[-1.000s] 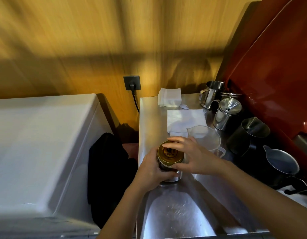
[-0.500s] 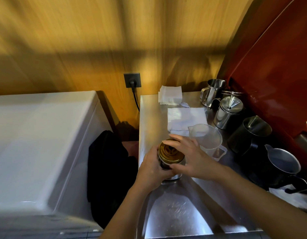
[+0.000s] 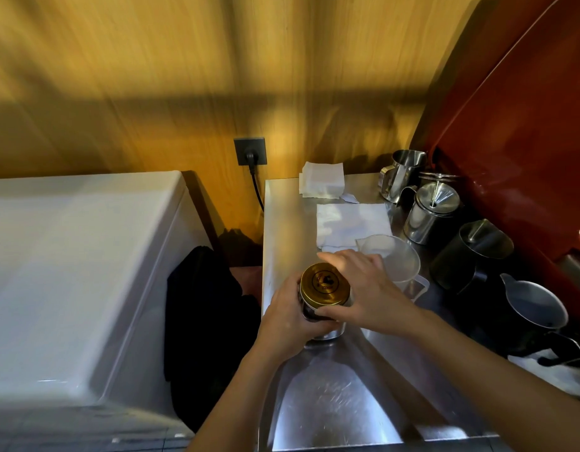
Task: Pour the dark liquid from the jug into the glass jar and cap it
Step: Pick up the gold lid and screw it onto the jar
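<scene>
A glass jar (image 3: 327,332) with dark liquid stands on the steel counter (image 3: 331,402). A gold metal lid (image 3: 325,283) sits on its mouth. My left hand (image 3: 287,316) wraps around the jar's left side. My right hand (image 3: 363,288) grips the lid's rim, thumb at the front and fingers curled over the back. Just behind my right hand stands a clear plastic jug (image 3: 397,261) that looks empty, its handle toward me.
White cloths (image 3: 350,223) and a folded stack (image 3: 321,184) lie at the back of the counter. Steel pitchers (image 3: 402,172), a lidded pot (image 3: 430,212) and dark jugs (image 3: 474,252) (image 3: 533,314) line the right side beside a red machine (image 3: 526,141). A white chest (image 3: 70,272) stands left.
My right hand has turned around the lid, fingers sweeping over its back edge, so the lid's top shows more fully. The left hand keeps its hold on the jar.
</scene>
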